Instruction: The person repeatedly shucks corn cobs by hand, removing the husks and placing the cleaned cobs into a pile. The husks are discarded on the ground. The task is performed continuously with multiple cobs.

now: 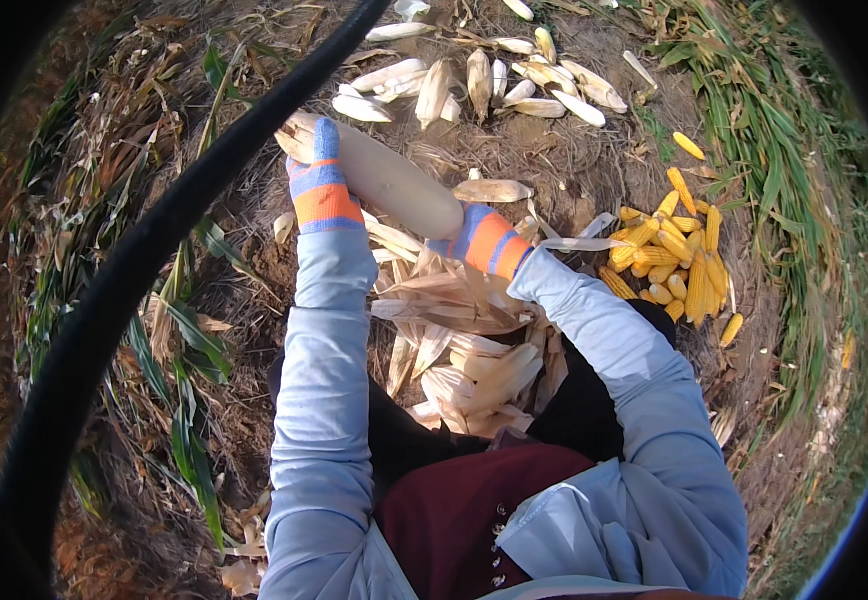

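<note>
Both my hands wear blue and orange striped knit gloves. They hold a long pale ear of corn in its husk (396, 180), tilted in front of me. My left hand (323, 180) grips its upper left end, the thumb laid along the side. Around the lower right end closes my right hand (482, 238), its fingers partly hidden. Below the ear, a heap of dry stripped husks (471, 315) lies between my legs. Just beyond my right hand rests another husked ear (492, 190) on the soil.
Bare yellow corn cobs (666, 251) are piled at the right. Several ears in husk (434, 90) lie scattered ahead. Cut green stalks (771, 165) line the right, and dry leaves and stalks (178, 300) cover the left. A dark strap (178, 217) crosses the view.
</note>
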{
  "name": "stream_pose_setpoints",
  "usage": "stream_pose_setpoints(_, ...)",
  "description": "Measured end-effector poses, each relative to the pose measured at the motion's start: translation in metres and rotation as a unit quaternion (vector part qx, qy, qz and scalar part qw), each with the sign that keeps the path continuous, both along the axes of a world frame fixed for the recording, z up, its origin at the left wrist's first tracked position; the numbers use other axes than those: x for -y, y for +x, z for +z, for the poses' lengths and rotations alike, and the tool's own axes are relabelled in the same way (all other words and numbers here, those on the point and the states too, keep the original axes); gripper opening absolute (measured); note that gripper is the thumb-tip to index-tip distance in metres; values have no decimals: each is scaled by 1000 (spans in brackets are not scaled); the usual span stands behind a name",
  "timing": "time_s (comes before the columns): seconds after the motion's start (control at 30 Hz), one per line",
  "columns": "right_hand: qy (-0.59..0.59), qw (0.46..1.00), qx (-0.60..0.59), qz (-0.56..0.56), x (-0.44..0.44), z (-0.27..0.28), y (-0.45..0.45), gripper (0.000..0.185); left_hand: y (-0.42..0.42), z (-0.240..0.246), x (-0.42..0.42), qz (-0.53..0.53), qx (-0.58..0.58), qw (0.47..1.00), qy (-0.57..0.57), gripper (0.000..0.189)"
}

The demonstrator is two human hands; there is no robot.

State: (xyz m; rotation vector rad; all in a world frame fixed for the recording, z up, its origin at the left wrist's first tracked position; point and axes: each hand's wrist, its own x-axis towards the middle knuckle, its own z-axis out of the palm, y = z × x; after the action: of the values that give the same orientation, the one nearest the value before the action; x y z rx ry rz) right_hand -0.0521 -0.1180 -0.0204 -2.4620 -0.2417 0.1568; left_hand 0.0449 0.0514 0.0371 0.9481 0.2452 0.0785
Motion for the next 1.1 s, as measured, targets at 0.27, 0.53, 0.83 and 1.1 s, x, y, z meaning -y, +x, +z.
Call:
stream_pose_setpoints(0.27, 78, 996, 24, 24, -3, 0, -1, 30, 17, -13, -12, -197, 38, 958, -203, 48)
stream_pose_setpoints(0.53, 68, 997, 7, 41, -22, -38, -18, 31, -2, -3, -4, -202, -8, 974, -103, 43)
stream_pose_setpoints(0.83, -90, 981, -43, 167, -27, -61, -48, 26, -82, 16, 75, -330, 436, 713, 439, 55)
stream_pose_setpoints(1.1, -62, 998, -6, 30, 9, -37, -28, 24, -44, -7, 57, -309, 164, 883, 314, 62)
